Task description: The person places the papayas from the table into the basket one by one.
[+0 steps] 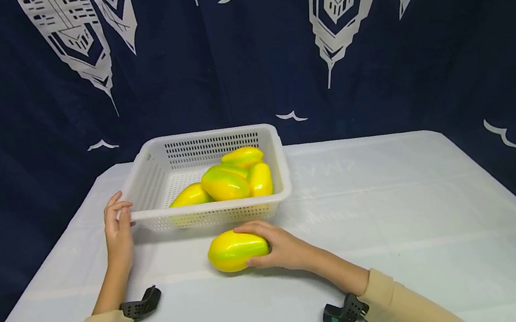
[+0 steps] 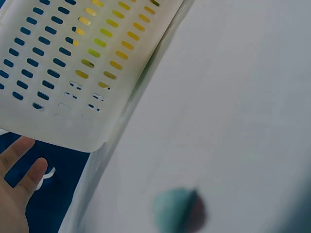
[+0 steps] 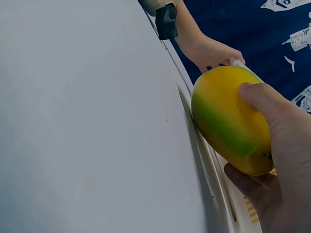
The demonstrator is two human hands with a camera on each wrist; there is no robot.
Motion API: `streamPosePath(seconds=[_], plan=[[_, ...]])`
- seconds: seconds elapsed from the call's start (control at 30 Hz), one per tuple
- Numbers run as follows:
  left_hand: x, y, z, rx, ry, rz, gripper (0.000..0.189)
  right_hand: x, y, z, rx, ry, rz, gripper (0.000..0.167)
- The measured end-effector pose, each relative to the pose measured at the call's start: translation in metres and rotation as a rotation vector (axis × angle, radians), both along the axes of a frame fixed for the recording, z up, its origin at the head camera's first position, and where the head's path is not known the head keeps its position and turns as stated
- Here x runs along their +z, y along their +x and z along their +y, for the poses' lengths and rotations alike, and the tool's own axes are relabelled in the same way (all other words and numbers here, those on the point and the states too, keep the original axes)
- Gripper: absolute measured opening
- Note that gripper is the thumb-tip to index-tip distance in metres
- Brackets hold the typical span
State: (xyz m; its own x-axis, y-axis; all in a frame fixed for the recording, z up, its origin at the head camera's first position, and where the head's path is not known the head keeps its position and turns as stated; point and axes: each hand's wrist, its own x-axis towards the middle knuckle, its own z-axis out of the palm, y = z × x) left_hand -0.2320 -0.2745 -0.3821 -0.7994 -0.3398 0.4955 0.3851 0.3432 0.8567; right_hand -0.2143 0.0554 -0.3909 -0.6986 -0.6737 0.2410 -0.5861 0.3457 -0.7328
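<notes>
My right hand (image 1: 277,244) grips a yellow-green mango (image 1: 233,251) by its right end, low over the table in front of the basket. In the right wrist view the thumb (image 3: 257,94) lies along the mango (image 3: 226,116) and the other fingers curl beneath it. At the front left corner of the white perforated basket (image 1: 205,207), my left hand (image 1: 118,223) holds the rim, its fingers hooked over the edge. Several more yellow-green mangoes (image 1: 226,182) lie inside, toward the basket's right front. The left wrist view shows the basket's slotted wall (image 2: 58,97) and part of the left hand (image 2: 14,184).
A white cloth (image 1: 398,229) covers the table, which stretches off to the right of the basket. Behind hangs a dark blue curtain (image 1: 224,66) with white prints. Black bands with cameras sit on both wrists, the right camera (image 1: 343,314) low over the cloth.
</notes>
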Motion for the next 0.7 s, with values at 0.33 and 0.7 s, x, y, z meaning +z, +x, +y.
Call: streamPosePath(seconds=[0.33,0.7], plan=[[0.001,-0.001,0.001,-0.002,0.001,0.007,0.026,0.010,0.006,-0.001,0.008,0.031,-0.032,0.059],[0.001,0.001,0.001,-0.002,-0.006,0.003,0.030,0.019,0.013,-0.003,0.021,0.049,-0.052,0.058]])
